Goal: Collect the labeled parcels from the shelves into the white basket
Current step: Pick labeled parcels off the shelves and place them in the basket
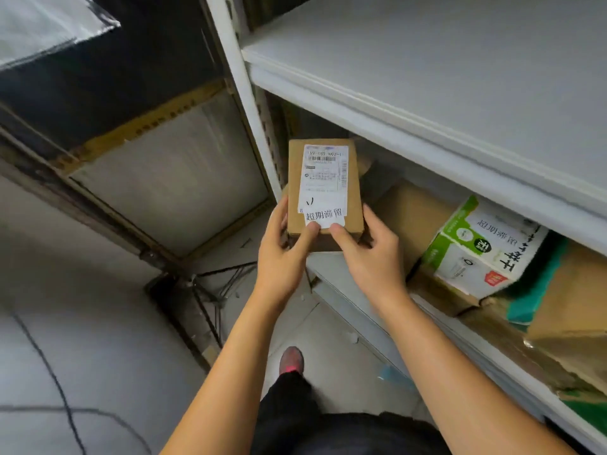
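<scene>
White shelf — its lower board holds brown boxes, a green-and-white carton among them.

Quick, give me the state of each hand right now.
Left hand: grips the near left end of the small labeled cardboard parcel, thumb on top.
Right hand: grips the parcel's near right end, thumb on top.
</scene>
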